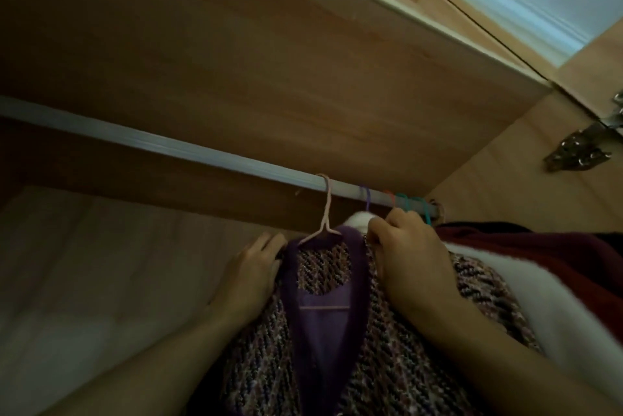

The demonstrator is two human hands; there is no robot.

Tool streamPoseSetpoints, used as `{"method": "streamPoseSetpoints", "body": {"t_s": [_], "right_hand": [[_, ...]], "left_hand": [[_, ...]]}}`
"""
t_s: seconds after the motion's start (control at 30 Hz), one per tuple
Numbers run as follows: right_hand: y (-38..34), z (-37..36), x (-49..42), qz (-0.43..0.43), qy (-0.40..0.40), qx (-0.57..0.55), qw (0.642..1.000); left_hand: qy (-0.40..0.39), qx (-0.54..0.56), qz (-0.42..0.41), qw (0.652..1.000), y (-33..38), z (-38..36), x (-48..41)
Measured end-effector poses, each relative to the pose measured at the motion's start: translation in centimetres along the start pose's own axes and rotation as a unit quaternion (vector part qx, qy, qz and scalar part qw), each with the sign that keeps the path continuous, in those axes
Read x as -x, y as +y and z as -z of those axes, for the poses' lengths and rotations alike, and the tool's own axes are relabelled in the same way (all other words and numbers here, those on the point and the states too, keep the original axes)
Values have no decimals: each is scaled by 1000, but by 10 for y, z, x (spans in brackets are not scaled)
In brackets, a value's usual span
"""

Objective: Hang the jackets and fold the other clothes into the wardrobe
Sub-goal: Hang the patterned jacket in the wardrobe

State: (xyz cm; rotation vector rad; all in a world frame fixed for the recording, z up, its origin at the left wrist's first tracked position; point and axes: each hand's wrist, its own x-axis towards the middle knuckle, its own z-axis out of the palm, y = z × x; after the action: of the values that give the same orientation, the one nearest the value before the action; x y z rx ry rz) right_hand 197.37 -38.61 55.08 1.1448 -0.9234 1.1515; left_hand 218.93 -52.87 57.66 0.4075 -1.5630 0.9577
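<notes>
Tweed jacket point(397, 365): purple-and-pink weave with a plain purple collar band. It hangs on a pink hanger point(325, 213) inside the wooden wardrobe point(269, 61), with its front towards the head camera.
Pink hanger: its hook is over the pale rail point(188, 149), and its crossbar shows through the open neck.
Left hand point(249, 277): grip wide, fingers stretched nearly straight against the jacket's shoulder, left of the collar.
Right hand point(411, 260): grip narrow, fingers curled onto the jacket's fabric at the top of the other shoulder, just beside the collar.
Rail neighbours: a purple hook point(366, 200) and a teal hook point(406, 201) sit further right on the rail, near each other.
Other clothes: a white fluffy garment point(553, 307) lies just behind the jacket's right shoulder, with a dark red garment point(539, 247) beyond it.
Hinge point(580, 149): metal, on the side panel at right.
</notes>
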Motion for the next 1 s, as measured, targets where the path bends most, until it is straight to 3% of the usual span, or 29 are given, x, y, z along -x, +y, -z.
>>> {"method": "streamPoseSetpoints", "body": {"t_s": [0.17, 0.3, 0.43, 0.53, 0.7, 0.87, 1.0], "right_hand": [[20, 11, 2, 35, -7, 71, 997], [41, 21, 3, 62, -45, 144, 987], [41, 21, 9, 108, -66, 215, 968], [32, 23, 21, 117, -74, 246, 959], [18, 34, 82, 104, -196, 299, 928], [7, 39, 120, 90, -252, 311, 912], [2, 46, 128, 74, -281, 326, 900]], "left_hand": [[40, 115, 64, 990, 19, -40, 12], [-21, 247, 52, 967, 46, -72, 32], [-131, 141, 112, 975, 43, -104, 60], [-155, 128, 161, 966, 46, -107, 85], [-144, 13, 169, 975, 58, -90, 147], [-45, -92, 131, 986, 64, -67, 179], [-69, -39, 230, 970, 57, -59, 182]]}}
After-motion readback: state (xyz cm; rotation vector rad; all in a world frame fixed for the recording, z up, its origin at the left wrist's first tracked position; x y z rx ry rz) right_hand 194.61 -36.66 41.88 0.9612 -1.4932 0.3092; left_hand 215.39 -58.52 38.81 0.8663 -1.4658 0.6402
